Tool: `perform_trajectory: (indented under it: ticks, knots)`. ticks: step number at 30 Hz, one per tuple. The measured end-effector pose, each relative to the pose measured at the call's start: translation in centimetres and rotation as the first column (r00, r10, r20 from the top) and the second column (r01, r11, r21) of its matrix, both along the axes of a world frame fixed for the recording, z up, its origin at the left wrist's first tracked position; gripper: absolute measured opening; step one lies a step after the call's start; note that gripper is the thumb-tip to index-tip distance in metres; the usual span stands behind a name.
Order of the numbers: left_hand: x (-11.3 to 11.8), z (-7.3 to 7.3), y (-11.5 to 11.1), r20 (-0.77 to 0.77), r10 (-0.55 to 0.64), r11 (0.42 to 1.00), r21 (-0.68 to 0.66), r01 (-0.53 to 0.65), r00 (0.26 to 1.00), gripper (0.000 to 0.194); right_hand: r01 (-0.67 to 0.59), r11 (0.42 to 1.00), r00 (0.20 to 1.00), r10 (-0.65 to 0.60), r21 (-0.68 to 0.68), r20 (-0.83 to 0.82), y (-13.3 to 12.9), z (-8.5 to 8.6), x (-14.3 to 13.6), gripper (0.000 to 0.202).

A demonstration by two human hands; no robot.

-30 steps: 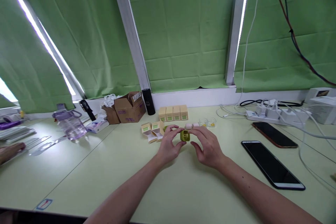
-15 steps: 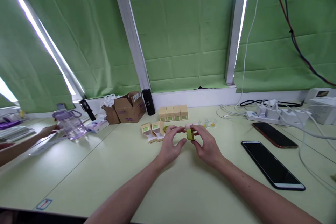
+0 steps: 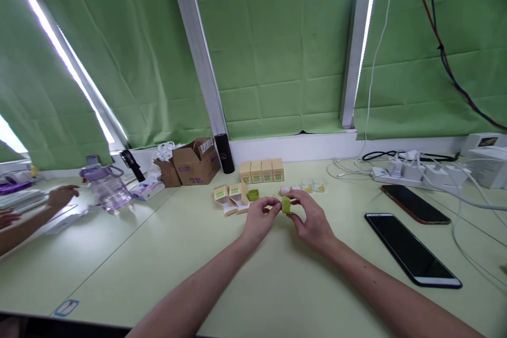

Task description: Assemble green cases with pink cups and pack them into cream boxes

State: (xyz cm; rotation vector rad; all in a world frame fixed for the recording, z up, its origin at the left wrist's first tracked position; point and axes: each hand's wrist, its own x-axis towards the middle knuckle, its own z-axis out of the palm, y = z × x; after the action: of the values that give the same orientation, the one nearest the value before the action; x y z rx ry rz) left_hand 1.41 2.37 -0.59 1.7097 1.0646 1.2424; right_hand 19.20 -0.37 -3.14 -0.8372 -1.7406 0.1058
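Between thumb and fingers of my right hand (image 3: 312, 222) is a small green case (image 3: 285, 204), held just above the table. My left hand (image 3: 259, 220) is closed in a pinch at the case's left side; whatever lies between its fingertips is too small to make out. Behind my left hand a green open holder (image 3: 253, 195) rests on the table, next to two opened small cartons (image 3: 230, 199). Four closed small cartons (image 3: 262, 171) stand in a row farther back. A pink item (image 3: 290, 189) and a clear round-celled container (image 3: 313, 185) with yellow bits lie behind my right hand.
Two phones (image 3: 412, 248) (image 3: 414, 204) and a power strip (image 3: 420, 178) with cables are at the right. A cardboard box (image 3: 196, 163), black cylinder (image 3: 224, 153) and purple bottle (image 3: 106, 188) stand left. Another person's hands (image 3: 61, 197) are at the far left.
My left fingers have closed into a pinch beside the green case, which has turned in my right hand. The green holder now shows fully. The other person's hand has drawn back from the bottle.
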Motion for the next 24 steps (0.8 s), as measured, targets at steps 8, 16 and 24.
perform_trajectory:
  ticks: [8,16,24]
  knots:
    - [0.02,0.29,-0.26,0.033,-0.005,0.997,-0.071,0.007,0.999,0.026,0.034,0.998,0.999,-0.036,0.051,0.039,0.24,-0.49,0.05,0.046]
    - [-0.04,0.56,-0.34,0.042,-0.001,0.994,-0.110,0.005,0.999,0.030,0.024,0.999,1.000,-0.024,0.035,0.010,0.21,-0.24,-0.10,0.043]
    - [-0.08,0.61,-0.47,0.060,-0.009,0.994,-0.107,0.015,0.998,0.032,0.032,0.999,0.999,-0.032,0.033,-0.004,0.31,-0.41,-0.07,0.044]
